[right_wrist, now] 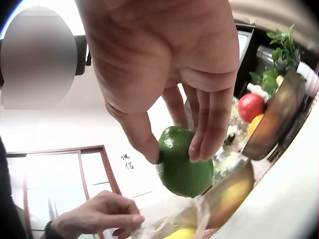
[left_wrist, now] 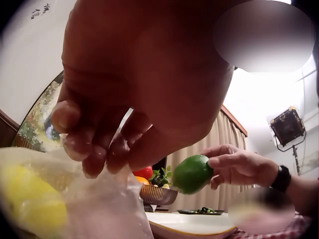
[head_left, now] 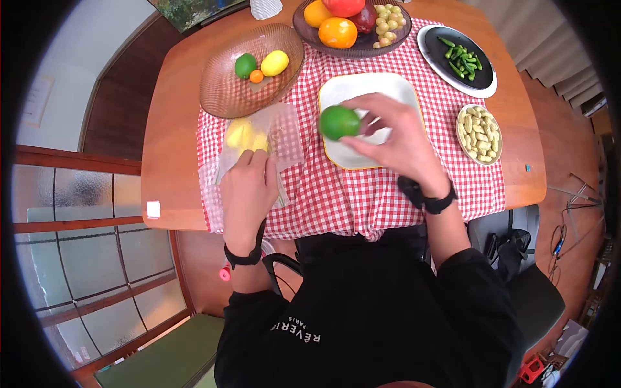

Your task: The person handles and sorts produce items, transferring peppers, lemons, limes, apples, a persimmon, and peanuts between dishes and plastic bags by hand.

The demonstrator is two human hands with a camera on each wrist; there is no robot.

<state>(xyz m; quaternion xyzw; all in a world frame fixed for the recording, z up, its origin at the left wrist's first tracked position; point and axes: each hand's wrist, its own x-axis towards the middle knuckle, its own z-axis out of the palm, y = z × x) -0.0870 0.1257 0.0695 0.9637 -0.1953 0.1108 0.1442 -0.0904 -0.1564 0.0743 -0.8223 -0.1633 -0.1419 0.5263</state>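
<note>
My right hand [head_left: 404, 139] pinches a green lime [head_left: 339, 123] between thumb and fingers, raised over the left part of a white tray [head_left: 369, 86] with a yellow rim. The right wrist view shows the lime [right_wrist: 184, 167] hanging below the fingertips. My left hand [head_left: 247, 197] pinches the edge of a clear plastic bag [head_left: 286, 132] on the checked cloth. Yellow lemons [head_left: 239, 134] lie inside the bag; one lemon [left_wrist: 35, 201] shows through the plastic in the left wrist view.
Behind the bag, a brown ribbed bowl [head_left: 217, 90] holds a lime, a lemon and a small orange fruit. A darker fruit bowl [head_left: 317, 45] stands at the back. On the right are a plate [head_left: 446, 68] of green peppers and a dish of peanuts [head_left: 480, 136].
</note>
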